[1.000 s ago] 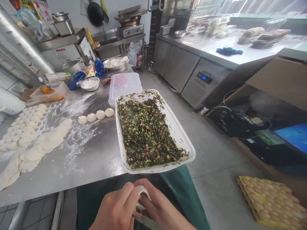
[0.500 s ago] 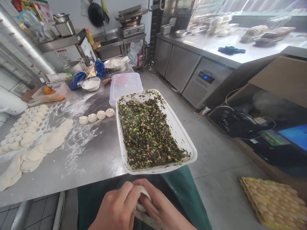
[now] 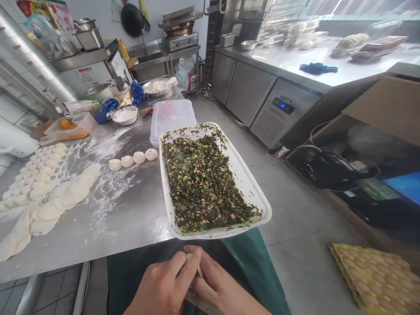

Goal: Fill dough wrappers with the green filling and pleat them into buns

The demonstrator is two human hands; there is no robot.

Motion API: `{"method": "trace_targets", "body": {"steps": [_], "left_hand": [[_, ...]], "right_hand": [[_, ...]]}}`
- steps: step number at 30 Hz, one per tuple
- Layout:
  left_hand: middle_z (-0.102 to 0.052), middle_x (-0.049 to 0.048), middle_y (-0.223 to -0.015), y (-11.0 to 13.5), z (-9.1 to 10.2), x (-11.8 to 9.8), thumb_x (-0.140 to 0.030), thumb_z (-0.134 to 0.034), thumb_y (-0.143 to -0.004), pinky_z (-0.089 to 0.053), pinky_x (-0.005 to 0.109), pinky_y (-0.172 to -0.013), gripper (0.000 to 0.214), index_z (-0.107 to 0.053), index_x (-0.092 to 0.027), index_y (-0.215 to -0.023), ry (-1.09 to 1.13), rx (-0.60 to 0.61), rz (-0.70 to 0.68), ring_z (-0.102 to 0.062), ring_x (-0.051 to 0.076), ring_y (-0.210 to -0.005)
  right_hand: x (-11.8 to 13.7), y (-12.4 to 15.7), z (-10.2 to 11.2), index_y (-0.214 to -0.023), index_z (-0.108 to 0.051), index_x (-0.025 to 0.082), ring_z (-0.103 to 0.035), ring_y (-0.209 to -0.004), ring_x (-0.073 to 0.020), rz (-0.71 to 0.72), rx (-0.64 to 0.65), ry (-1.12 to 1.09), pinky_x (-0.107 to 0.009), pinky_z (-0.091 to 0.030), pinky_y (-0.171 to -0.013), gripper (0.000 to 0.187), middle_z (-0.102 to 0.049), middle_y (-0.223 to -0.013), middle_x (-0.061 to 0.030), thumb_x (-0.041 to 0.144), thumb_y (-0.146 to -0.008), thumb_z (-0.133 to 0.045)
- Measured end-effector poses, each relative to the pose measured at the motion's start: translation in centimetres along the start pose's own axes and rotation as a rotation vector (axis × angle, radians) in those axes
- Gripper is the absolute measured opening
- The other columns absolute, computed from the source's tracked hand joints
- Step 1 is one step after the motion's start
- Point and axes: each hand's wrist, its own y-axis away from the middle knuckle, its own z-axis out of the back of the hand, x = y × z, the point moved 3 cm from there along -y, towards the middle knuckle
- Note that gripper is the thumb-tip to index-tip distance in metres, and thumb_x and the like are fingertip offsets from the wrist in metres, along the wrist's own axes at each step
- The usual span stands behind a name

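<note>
Now, dumpling: small white dough piece (image 3: 190,259) at bottom centre, mostly hidden between both hands.
Left hand (image 3: 162,286): fingers closed, pinching it.
Right hand (image 3: 218,286): fingers curled round it.
Above: white rectangular plastic tray (image 3: 252,186) of chopped green filling.
Left: floured steel table (image 3: 131,210), flat round dough wrappers (image 3: 70,192).

A commercial kitchen is shown. Beyond the fingers (image 3: 192,267), a floured stainless-steel worktable (image 3: 131,214) is loaded with a filling tray (image 3: 249,183), dough rounds (image 3: 133,159) and wrappers (image 3: 70,192). Farther off, an under-counter refrigerator (image 3: 282,111), a hanging wok (image 3: 131,19) and a countertop burner (image 3: 180,41) are seen.
</note>
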Motion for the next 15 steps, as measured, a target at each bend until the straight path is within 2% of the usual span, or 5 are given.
{"method": "trace_targets", "body": {"steps": [3,7,9,12,15], "left_hand": [[-0.063,0.0043,-0.086,0.3,0.0,0.5,-0.007,-0.041,-0.092,-0.054,0.028,-0.053,0.035,-0.057,-0.017,-0.120,0.067,0.006,0.070,-0.063,0.017,-0.062],[-0.068,0.0078,-0.099,0.6,0.1,0.6,-0.005,-0.043,-0.092,-0.058,0.026,-0.062,0.042,-0.053,-0.015,-0.132,0.119,-0.021,0.093,-0.067,0.015,-0.069],[-0.069,0.0095,-0.103,0.6,0.2,0.3,-0.003,-0.042,-0.089,-0.058,0.026,-0.063,0.047,-0.053,-0.014,-0.133,0.114,-0.057,0.071,-0.069,0.016,-0.073],[-0.065,0.0041,-0.086,0.5,0.5,0.0,-0.003,-0.041,-0.088,-0.055,0.026,-0.055,0.036,-0.059,-0.018,-0.116,0.118,-0.072,0.074,-0.063,0.015,-0.059],[-0.070,0.0075,-0.096,0.4,0.4,-0.2,-0.004,-0.042,-0.092,-0.056,0.024,-0.057,0.040,-0.055,-0.014,-0.129,0.082,-0.030,0.038,-0.067,0.015,-0.066]], "right_hand": [[-1.0,-0.2,-0.3,-0.115,-0.068,0.023,-0.063,-0.107,-0.0274,-0.188,-0.054,-0.220,-0.039,-0.051,-0.091,0.046,-0.070,-0.128,-0.0089,0.061,-0.099,-0.048],[-2.2,-1.6,-2.3,-0.077,-0.066,0.019,-0.055,-0.068,-0.0179,-0.163,-0.145,-0.606,-0.032,-0.046,-0.067,0.056,-0.065,-0.070,-0.0016,0.064,-0.100,-0.040],[-2.9,-2.1,-3.3,-0.078,-0.066,0.018,-0.053,-0.061,-0.0157,-0.182,-0.175,-0.735,-0.029,-0.043,-0.060,0.052,-0.063,-0.065,-0.0001,0.063,-0.097,-0.049],[-3.6,-2.2,-3.9,-0.083,-0.068,0.018,-0.053,-0.053,-0.0150,-0.232,-0.198,-0.777,-0.028,-0.041,-0.051,0.054,-0.063,-0.060,-0.0002,0.069,-0.092,-0.054],[-4.0,-2.0,-3.5,-0.076,-0.068,0.018,-0.054,-0.054,-0.0151,-0.284,-0.227,-0.716,-0.028,-0.043,-0.053,0.059,-0.062,-0.059,-0.0002,0.074,-0.090,-0.053]]}}
